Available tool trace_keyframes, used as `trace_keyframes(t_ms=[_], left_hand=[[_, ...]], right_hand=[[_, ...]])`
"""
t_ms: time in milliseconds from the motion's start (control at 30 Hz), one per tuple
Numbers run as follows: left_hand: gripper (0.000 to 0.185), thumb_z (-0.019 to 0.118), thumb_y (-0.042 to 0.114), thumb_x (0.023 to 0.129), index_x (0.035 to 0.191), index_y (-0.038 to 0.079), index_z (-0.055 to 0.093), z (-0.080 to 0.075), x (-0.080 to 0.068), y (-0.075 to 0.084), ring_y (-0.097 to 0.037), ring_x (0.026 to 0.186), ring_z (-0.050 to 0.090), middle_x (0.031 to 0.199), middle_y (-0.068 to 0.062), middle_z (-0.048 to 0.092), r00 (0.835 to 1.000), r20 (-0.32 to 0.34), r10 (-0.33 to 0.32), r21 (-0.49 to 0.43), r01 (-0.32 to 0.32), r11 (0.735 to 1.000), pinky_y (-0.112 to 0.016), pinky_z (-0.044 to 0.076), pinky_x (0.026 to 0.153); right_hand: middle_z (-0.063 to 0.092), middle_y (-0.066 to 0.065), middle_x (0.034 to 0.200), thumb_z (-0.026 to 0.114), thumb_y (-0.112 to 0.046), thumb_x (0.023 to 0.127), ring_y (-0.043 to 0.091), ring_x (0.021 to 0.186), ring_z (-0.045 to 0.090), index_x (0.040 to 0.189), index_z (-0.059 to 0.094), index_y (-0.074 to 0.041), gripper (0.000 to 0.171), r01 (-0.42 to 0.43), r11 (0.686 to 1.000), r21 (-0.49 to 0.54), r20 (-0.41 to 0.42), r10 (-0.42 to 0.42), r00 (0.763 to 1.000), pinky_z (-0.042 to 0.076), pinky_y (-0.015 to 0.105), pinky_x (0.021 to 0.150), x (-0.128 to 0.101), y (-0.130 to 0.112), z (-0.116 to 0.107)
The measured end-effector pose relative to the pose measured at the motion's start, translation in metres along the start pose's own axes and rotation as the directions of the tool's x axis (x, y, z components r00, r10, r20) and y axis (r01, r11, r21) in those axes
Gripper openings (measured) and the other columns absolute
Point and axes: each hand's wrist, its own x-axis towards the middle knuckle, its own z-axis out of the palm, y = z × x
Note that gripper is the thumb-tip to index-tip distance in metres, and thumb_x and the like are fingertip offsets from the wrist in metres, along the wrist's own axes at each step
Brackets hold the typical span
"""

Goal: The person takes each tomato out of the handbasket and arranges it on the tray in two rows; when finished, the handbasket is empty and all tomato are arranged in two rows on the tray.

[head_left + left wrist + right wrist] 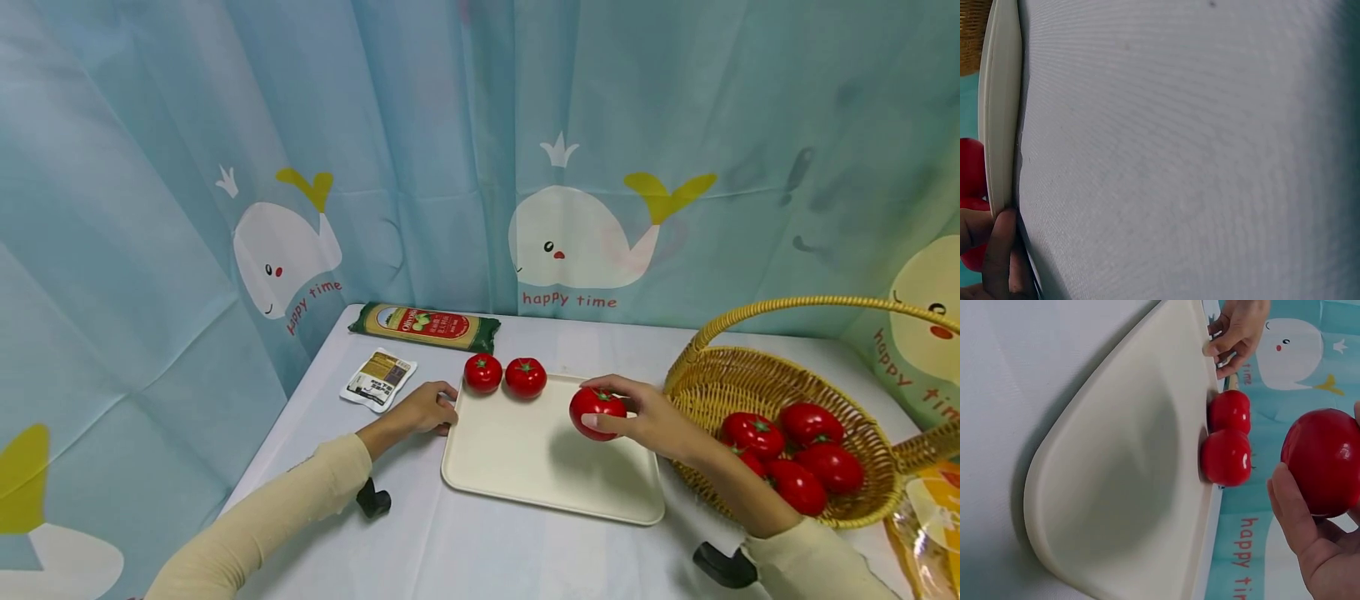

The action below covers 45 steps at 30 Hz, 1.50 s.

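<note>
My right hand grips a red tomato over the right part of a cream tray. In the right wrist view, the held tomato is apart from the tray's surface. At the tray's left edge, my left hand pinches the rim between thumb and fingers. The left wrist view shows those fingers against the tray's side wall. Two more tomatoes, one at the corner and one beside it, sit at the tray's far left.
A wicker basket with a tall handle stands on the right, holding several tomatoes. Behind the tray lies a green-ended pasta packet. A white sachet lies left of it. A yellow-orange bag sits at the right edge.
</note>
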Motion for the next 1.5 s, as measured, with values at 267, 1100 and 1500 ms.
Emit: trace_keyframes(t_ms=[267,1100,1500], left_hand=[[0.040,0.068,0.000,0.086,0.125,0.000,0.059,0.000,0.000,0.000,-0.015,0.072,0.062,0.090,-0.010,0.062,1.000,0.000,0.000,0.009,0.000,1.000,-0.024,0.061,0.063],[0.040,0.067,-0.001,0.085,0.124,-0.001,0.059,-0.001,0.001,-0.002,-0.016,0.073,0.062,0.090,-0.010,0.062,1.000,0.003,0.009,-0.020,-0.009,1.000,-0.024,0.062,0.064],[0.041,0.067,-0.001,0.085,0.125,-0.001,0.058,-0.001,0.001,-0.002,-0.015,0.073,0.062,0.090,-0.010,0.062,1.000,0.000,0.015,-0.016,-0.015,1.000,-0.024,0.062,0.064]], right_hand=[[0.064,0.017,0.120,0.075,-0.019,0.090,0.031,0.104,0.059,0.131,0.059,-0.007,0.046,0.026,1.000,-0.008,-0.012,-0.026,1.000,0.062,0.029,0.076,0.007,0.004,0.002],[0.062,0.019,0.125,0.076,-0.025,0.089,0.029,0.106,0.059,0.136,0.055,-0.003,0.056,-0.070,0.997,-0.039,-0.040,0.068,0.997,0.060,0.026,0.076,0.026,0.008,0.002],[0.064,0.021,0.121,0.079,-0.026,0.087,0.027,0.102,0.061,0.133,0.057,-0.003,0.056,-0.091,0.995,-0.043,-0.092,0.087,0.992,0.060,0.025,0.074,0.038,0.016,0.002]])
